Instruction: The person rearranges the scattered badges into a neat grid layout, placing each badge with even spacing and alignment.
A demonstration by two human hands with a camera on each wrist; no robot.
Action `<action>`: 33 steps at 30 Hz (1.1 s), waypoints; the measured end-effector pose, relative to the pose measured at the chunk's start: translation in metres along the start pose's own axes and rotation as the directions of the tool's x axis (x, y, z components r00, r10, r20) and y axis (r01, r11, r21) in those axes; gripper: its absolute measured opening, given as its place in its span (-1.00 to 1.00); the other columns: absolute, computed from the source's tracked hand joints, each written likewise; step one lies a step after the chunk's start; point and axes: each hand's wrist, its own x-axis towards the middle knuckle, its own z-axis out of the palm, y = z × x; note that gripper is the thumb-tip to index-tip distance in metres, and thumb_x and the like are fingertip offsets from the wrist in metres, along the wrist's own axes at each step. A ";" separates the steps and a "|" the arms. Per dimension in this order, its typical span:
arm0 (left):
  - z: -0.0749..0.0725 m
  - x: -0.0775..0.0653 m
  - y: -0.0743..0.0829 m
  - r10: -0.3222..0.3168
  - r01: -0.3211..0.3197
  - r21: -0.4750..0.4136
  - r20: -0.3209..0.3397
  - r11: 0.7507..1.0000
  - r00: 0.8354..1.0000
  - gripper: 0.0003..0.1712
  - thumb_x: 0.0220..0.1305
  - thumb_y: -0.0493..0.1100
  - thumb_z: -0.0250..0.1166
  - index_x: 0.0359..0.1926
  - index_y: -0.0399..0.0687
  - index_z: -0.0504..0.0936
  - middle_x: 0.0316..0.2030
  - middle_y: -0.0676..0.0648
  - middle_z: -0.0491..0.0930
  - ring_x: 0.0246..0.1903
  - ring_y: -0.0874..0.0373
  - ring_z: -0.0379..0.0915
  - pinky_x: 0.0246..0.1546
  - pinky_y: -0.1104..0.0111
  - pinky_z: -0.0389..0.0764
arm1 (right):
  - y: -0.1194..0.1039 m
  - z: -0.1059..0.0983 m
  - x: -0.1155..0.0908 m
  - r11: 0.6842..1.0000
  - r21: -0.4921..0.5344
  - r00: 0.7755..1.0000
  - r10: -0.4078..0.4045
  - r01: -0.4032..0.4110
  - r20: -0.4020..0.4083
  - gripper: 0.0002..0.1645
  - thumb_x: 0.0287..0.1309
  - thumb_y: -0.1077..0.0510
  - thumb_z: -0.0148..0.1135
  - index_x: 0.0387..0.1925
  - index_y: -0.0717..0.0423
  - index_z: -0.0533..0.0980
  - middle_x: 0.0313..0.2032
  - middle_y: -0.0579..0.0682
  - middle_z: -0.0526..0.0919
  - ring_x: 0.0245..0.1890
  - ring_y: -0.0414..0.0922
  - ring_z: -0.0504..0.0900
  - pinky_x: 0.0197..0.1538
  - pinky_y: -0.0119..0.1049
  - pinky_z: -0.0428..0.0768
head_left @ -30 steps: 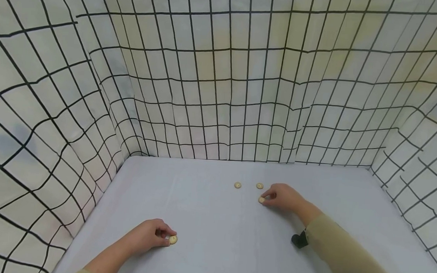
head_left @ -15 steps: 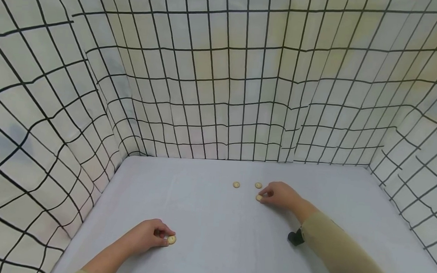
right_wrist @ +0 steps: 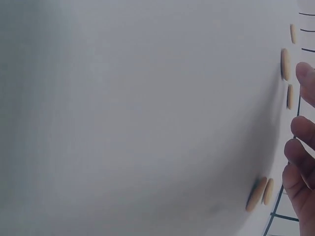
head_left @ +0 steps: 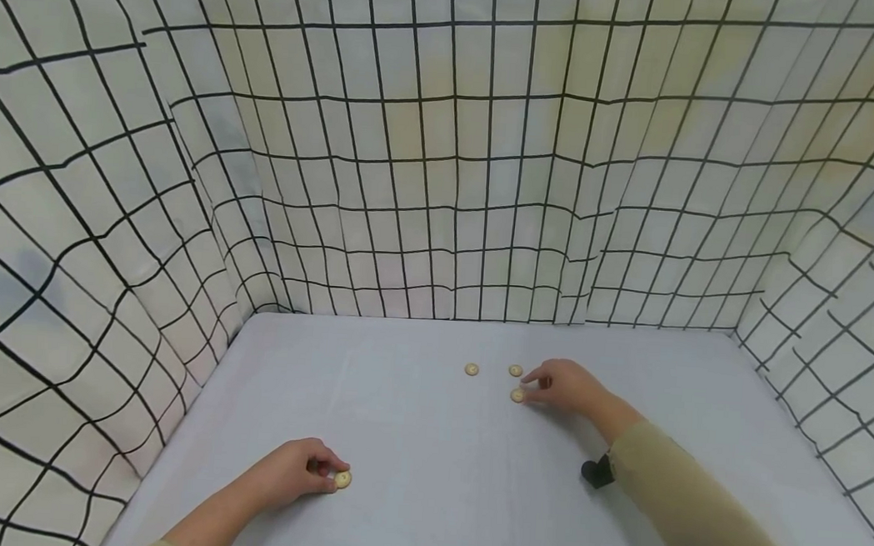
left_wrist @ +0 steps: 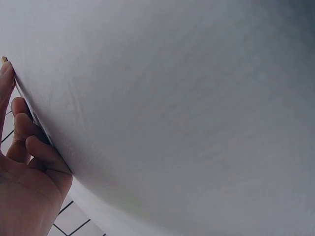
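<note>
In the head view, my left hand (head_left: pixel 297 475) pinches a small round pale wooden disc (head_left: pixel 342 479) by its edge, low over the cloth at the near left. The left wrist view shows only an edge of that disc (left_wrist: pixel 4 59) at the fingertips. Farther back, my right hand (head_left: pixel 567 386) has thumb and forefinger parted beside a second disc (head_left: pixel 517 395), which lies flat near the thumb tip. Behind it lie two similar discs, one close to the fingers (head_left: pixel 515 370) and one to the left (head_left: pixel 472 369). Each disc bears a small mark, too small to read.
The right wrist view shows two more discs (right_wrist: pixel 256 194) under the hand, hidden in the head view. White cloth (head_left: pixel 413 422) covers the tabletop. Pale walls with a black grid (head_left: pixel 435 181) enclose the back and sides. A black device (head_left: pixel 598 472) sits at the right wrist.
My right thumb and forefinger have let go of the disc, which moved slightly left and back and now lies on the cloth. The left hand keeps its disc in place.
</note>
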 end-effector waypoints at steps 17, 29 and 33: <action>0.000 0.001 -0.001 0.017 -0.017 -0.013 0.005 1.000 1.000 -0.76 0.10 -0.14 0.51 -0.16 0.02 0.77 -0.38 0.08 0.50 -0.33 0.16 0.34 -0.35 0.40 0.38 | 0.044 -0.032 -0.026 0.998 0.045 0.998 0.035 -0.033 -0.049 -0.55 0.11 -0.08 0.44 0.04 -0.07 0.66 -0.32 -0.11 0.57 -0.30 -0.10 0.45 -0.28 -0.22 0.46; 0.000 -0.001 -0.001 -0.005 0.005 -0.013 0.008 1.000 1.000 -0.75 0.09 -0.15 0.51 -0.16 0.02 0.77 -0.40 0.06 0.47 -0.36 0.18 0.33 -0.37 0.40 0.36 | 0.059 -0.026 -0.038 0.996 0.085 0.999 0.042 -0.042 0.000 -0.50 0.11 -0.13 0.43 0.04 0.01 0.65 -0.28 -0.06 0.56 -0.26 -0.09 0.47 -0.22 -0.18 0.46; 0.000 -0.001 -0.002 0.000 0.000 -0.022 0.003 1.000 1.000 -0.75 0.08 -0.15 0.51 -0.16 0.02 0.77 -0.40 0.06 0.47 -0.36 0.19 0.33 -0.37 0.40 0.36 | 0.061 -0.023 -0.037 0.994 0.085 0.998 0.062 -0.062 -0.003 -0.51 0.08 -0.10 0.46 0.04 -0.02 0.65 -0.27 -0.08 0.57 -0.25 -0.10 0.48 -0.17 -0.16 0.47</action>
